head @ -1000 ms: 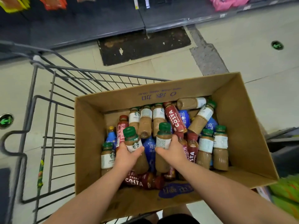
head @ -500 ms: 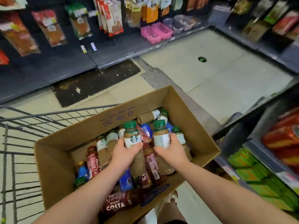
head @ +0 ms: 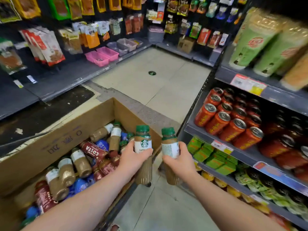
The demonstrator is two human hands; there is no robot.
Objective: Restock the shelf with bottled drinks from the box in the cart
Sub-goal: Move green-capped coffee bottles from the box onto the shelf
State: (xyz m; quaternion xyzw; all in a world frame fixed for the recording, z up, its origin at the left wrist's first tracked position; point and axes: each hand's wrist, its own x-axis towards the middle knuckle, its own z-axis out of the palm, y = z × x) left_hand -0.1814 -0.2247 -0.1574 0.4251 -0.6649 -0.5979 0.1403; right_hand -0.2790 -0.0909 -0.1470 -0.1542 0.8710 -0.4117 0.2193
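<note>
- The box (head: 63, 135) had lots of bottles (head: 80, 164) inside, so most of the job was left.
- The left hand (head: 131, 155) gripped one green-cap bottle (head: 143, 144), up by the box's edge.
- The right hand (head: 180, 158) gripped a second bottle (head: 170, 147), near the shelf (head: 246, 155) but not on it yet.
</note>
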